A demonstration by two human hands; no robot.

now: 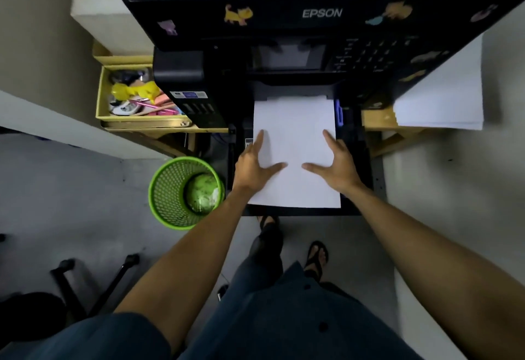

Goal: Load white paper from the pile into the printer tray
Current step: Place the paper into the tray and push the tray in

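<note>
Your left hand (253,165) and right hand (334,161) lie flat, released, on the paper (295,132); it's light, floppy, slippery — push from six o'clock.

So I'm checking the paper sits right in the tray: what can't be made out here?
All in the head view:
- Tray floor and left guide: covered by the paper.
- Paper's far edge: lost in shadow under the printer.
- Stack thickness: seen from above only.
- Keypad labels: too blurred.
- Left hand and right hand palms: face down.
</note>
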